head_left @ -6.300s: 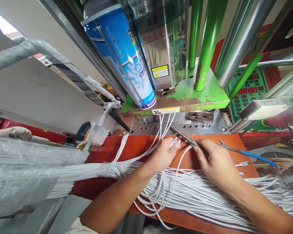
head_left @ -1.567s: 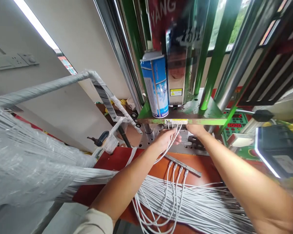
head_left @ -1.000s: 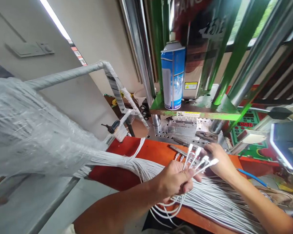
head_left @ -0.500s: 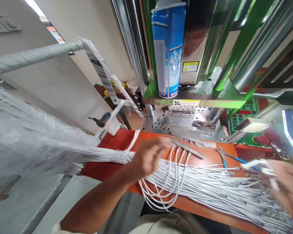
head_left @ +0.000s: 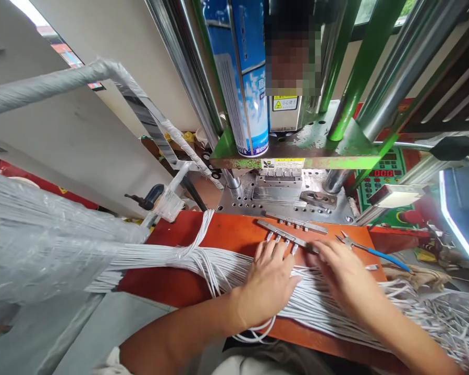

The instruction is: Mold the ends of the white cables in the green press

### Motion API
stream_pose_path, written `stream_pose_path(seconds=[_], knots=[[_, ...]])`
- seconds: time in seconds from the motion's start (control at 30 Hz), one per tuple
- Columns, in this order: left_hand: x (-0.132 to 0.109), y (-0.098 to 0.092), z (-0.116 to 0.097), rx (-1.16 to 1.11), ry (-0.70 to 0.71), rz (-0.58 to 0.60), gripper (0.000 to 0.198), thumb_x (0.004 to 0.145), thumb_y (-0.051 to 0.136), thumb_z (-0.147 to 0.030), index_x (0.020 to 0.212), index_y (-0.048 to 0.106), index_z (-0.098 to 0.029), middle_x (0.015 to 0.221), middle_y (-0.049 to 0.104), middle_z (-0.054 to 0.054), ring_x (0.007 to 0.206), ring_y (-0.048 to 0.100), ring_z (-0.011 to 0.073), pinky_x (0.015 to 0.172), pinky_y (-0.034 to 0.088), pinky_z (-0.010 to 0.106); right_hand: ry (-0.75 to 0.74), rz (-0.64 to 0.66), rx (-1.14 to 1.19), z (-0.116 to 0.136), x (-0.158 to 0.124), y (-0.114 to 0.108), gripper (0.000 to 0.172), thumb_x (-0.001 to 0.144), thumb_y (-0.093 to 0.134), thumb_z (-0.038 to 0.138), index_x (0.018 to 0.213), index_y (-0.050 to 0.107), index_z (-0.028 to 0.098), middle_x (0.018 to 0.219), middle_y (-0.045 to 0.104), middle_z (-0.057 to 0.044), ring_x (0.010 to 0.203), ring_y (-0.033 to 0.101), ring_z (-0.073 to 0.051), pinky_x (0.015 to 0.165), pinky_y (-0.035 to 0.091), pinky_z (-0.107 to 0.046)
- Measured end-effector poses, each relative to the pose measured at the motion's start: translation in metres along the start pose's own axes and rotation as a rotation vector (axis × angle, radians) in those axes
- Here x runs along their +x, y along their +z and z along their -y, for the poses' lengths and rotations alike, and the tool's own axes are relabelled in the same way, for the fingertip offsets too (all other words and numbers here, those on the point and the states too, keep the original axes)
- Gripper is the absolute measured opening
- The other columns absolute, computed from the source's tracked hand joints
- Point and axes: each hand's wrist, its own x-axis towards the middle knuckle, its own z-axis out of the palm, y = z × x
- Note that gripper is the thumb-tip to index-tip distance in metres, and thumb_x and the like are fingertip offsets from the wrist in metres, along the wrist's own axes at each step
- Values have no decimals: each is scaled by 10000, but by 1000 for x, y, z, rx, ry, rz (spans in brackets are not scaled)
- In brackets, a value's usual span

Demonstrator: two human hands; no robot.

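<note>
A narrow metal bar (head_left: 283, 234), with several white cable plugs seated along its near edge, lies slantwise on the orange-red tabletop. My left hand (head_left: 271, 284) is palm down over the cables, its fingers stretched toward the plugs and its thumb apart. At the bar's right end, the fingers of my right hand (head_left: 338, 265) are closed on it; the thumb is mostly hidden. Just behind lies a second slotted metal bar (head_left: 297, 224). Under both hands runs a thick bundle of white cables (head_left: 316, 302), with a few loops hanging over the near edge.
A green-framed press (head_left: 297, 162) with a metal die (head_left: 279, 186) stands behind the table. On its ledge is a blue spray can (head_left: 246, 104). Blue-handled pliers (head_left: 375, 252) lie to the right, near a green control panel (head_left: 383, 179). A plastic-wrapped rack (head_left: 54, 88) is at left.
My right hand has come in from the far right to the bar's end. My left hand has moved right and down over the cables by the plugs. The camera view has shifted slightly.
</note>
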Motion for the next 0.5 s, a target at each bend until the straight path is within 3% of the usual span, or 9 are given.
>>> stream_pose_path(seconds=[0.1,0.17,0.5], knots=[[12,12,0,60,-121,-38,200,947,659,-396,944,671,-196,1079,602,93,1077,539,301,923,485,494,24,42,-62,13,36,33,288,1053,409,255,1238,623,199,1105,628,-126,994,557,-295,841,499,-459],[21,16,6,69,-148,-52,176,960,627,-344,877,670,-195,1007,606,82,1041,542,291,895,477,481,33,26,-48,14,43,41,271,1054,413,247,1203,631,185,1058,603,-124,971,536,-287,829,490,-447],[39,24,5,63,-97,-31,114,929,588,-168,831,646,-174,917,633,67,957,554,252,882,455,443,32,-11,163,16,38,31,229,1051,399,200,1040,627,182,1063,591,-132,1026,522,-277,868,479,-440]])
